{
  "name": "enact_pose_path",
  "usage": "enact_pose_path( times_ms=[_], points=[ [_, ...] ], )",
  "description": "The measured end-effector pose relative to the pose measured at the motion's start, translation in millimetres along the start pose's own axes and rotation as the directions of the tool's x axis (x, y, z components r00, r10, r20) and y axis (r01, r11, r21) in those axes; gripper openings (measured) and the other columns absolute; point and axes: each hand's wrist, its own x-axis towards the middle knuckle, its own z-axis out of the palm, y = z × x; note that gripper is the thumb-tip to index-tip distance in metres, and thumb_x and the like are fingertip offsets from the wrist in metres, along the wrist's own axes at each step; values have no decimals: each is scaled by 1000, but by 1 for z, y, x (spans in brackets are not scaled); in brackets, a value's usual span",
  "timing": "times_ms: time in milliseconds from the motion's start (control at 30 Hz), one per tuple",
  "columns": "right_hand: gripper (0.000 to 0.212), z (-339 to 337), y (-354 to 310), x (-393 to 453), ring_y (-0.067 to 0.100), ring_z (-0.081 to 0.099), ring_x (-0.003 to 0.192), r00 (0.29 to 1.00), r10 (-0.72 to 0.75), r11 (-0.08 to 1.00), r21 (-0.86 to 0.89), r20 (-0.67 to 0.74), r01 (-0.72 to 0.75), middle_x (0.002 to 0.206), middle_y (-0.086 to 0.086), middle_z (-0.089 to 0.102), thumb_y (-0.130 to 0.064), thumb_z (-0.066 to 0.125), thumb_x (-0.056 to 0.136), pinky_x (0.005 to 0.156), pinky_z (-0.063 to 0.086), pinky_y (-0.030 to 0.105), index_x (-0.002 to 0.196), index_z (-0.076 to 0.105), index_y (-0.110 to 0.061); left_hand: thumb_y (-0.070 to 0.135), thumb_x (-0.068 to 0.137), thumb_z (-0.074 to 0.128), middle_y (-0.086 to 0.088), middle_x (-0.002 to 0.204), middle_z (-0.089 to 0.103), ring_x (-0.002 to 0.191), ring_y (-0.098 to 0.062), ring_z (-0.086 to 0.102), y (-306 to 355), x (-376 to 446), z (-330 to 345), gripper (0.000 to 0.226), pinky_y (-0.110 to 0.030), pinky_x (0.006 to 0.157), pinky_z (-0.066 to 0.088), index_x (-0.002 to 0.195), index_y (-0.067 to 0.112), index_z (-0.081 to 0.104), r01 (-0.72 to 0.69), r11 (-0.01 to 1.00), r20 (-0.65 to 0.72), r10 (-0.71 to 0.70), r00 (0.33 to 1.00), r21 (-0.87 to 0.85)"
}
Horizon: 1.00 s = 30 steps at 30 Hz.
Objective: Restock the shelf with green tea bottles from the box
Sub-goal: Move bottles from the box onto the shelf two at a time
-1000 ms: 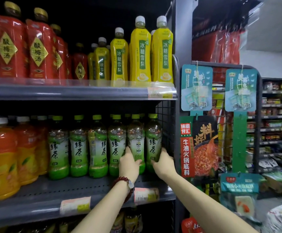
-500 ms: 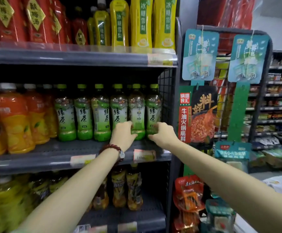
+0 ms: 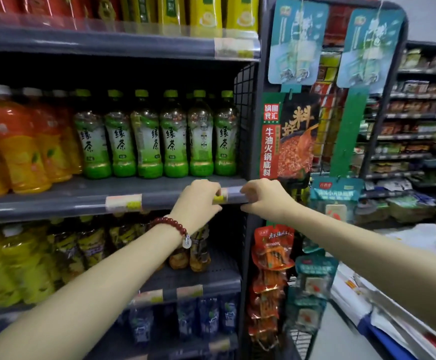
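Several green tea bottles [image 3: 173,136] stand upright in a row on the grey middle shelf [image 3: 81,196], filling it up to the wire side panel. The second bottle from the right [image 3: 201,136] shows its back label. My left hand [image 3: 198,201], with a red bead bracelet on the wrist, hangs in front of the shelf's front edge, fingers curled and holding nothing. My right hand [image 3: 263,198] is beside it at the shelf's right corner, fingers curled too, nothing in it. Both hands are below the bottles and apart from them. No box is in view.
Orange drink bottles [image 3: 16,149] stand left of the green tea. Yellow and red bottles fill the shelf above, dark and yellow bottles the shelf below [image 3: 185,281]. A hanging rack of snack packets [image 3: 289,141] is on the right, an aisle with more shelves beyond.
Both hands have let go of the two rightmost green tea bottles and drawn back down to the shelf's front edge. The camera has tilted downward.
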Motion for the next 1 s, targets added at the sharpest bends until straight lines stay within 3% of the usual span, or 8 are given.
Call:
enact_pose_path(
  times_ms=[100,233,300,500,633,700,833,1000],
  points=[
    [38,9,17,-21,28,64,107,995,95,996,0,13,-95,112,12,70,-17,70,78,92,49,33,115,67,-6,24,81,68,-8,110,62,107,-27,57,10,-11,22,29,-35,86,47,106,12,62,-74,996,69,77,995,-47],
    [43,21,44,-54,27,60,114,965,260,965,5,39,-260,121,12,66,-14,66,82,92,48,30,124,61,-7,24,82,67,-9,111,63,106,-27,58,30,-21,54,30,-36,88,48,109,11,62,-103,989,173,121,978,-107],
    [43,31,57,-74,28,61,114,941,337,941,23,37,-338,120,13,67,-18,67,83,95,50,35,123,63,-5,23,82,66,-9,108,64,105,-26,59,40,-32,74,28,-36,86,48,106,10,63,-125,982,221,155,963,-140],
    [34,67,107,-132,29,64,107,842,534,843,23,74,-537,110,13,71,-17,67,81,83,48,27,113,67,-4,26,79,66,-10,104,67,102,-29,61,66,-62,145,27,-36,85,50,99,8,64,-136,963,331,209,920,-232],
    [29,98,151,-158,29,67,100,778,621,777,56,94,-627,104,14,72,-12,69,80,83,53,32,107,69,-2,25,77,68,-11,103,67,101,-29,62,83,-76,200,25,-37,82,51,97,9,64,-125,954,394,229,890,-273],
    [29,118,175,-169,28,66,99,747,657,746,59,102,-664,103,15,71,-10,67,80,79,50,28,107,69,-1,25,77,69,-11,104,68,101,-29,62,89,-81,233,26,-37,83,51,98,9,64,-124,948,418,244,875,-293],
    [33,174,229,-194,27,65,102,686,715,679,98,134,-728,108,13,70,-15,69,81,93,44,32,112,67,-3,25,78,68,-10,103,67,102,-27,60,97,-99,309,26,-35,83,50,98,8,64,-125,945,469,261,843,-303],
    [41,278,303,-236,23,65,102,618,763,607,118,188,-786,111,11,69,-15,73,80,75,43,20,119,64,-6,23,79,67,-10,101,68,99,-27,62,92,-145,424,20,-32,78,48,95,12,65,-60,949,536,225,814,-308]
  ],
)
